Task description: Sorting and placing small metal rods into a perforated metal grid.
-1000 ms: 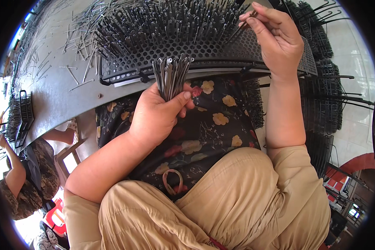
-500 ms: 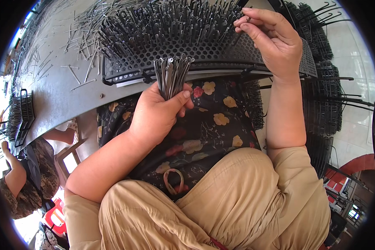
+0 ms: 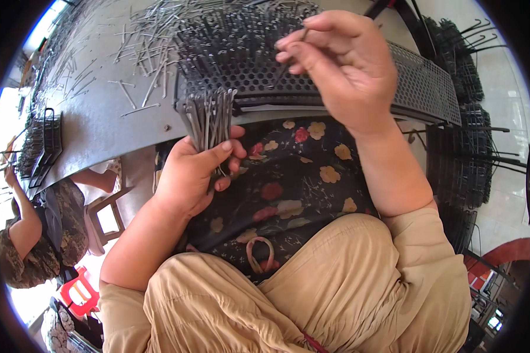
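My left hand [image 3: 188, 167] is closed round a bundle of thin metal rods [image 3: 209, 120] with flattened, eyelet-like ends pointing up. My right hand [image 3: 356, 76] is raised above a black perforated rack [image 3: 424, 73]. Thumb and fingers pinch one thin dark rod [image 3: 284, 72], which slants down toward the holes; whether its lower end sits in a hole cannot be seen. Many dark upright rods [image 3: 235, 50] fill the rack's left and middle part, partly behind my right hand. At the rack's right end the holes show bare.
Loose rods [image 3: 153, 56] lie scattered over the grey table [image 3: 100, 126]. A second filled rack [image 3: 44, 141] stands at the table's left edge, beside another person [image 3: 47, 226]. Stacked racks of dark rods [image 3: 459, 156] stand at right, some rods jutting out. A flowered apron [image 3: 282, 188] covers my lap.
My right hand has moved left and a little down along the rack, still pinching. The left hand with its bundle has shifted left and down. The whole view has shifted slightly.
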Demonstrator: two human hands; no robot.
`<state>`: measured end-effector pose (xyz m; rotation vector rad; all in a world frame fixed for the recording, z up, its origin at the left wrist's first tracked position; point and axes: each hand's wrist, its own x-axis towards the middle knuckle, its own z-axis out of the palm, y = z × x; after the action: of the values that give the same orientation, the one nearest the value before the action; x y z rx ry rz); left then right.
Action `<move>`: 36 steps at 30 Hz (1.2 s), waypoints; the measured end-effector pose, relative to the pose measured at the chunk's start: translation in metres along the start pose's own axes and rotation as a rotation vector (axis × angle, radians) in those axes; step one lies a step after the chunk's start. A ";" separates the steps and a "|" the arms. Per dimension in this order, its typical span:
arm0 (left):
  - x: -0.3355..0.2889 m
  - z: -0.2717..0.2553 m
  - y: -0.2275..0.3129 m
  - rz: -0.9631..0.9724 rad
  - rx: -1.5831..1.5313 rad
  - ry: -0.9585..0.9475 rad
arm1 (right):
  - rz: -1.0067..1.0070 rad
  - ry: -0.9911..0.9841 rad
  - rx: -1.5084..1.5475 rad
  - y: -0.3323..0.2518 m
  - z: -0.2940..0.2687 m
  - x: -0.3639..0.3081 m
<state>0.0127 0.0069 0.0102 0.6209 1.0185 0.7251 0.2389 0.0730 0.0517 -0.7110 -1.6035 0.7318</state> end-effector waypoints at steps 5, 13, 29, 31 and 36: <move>-0.018 -0.024 -0.001 0.078 -0.112 0.163 | -0.222 -0.001 -0.175 0.000 0.049 0.023; -0.017 -0.037 -0.005 0.164 -0.126 0.264 | -0.291 -0.071 -0.219 0.008 0.102 0.042; -0.010 -0.056 -0.007 0.218 -0.183 0.265 | -0.741 -0.169 -0.589 0.021 0.117 0.058; -0.009 -0.057 -0.007 0.219 -0.172 0.231 | -0.417 -0.245 -0.542 0.005 0.115 0.056; -0.009 -0.057 -0.009 0.221 -0.157 0.250 | -0.294 -0.258 -0.570 0.016 0.114 0.061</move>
<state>-0.0399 0.0020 -0.0143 0.5196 1.1190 1.0874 0.1181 0.1220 0.0619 -0.7777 -2.1318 0.1443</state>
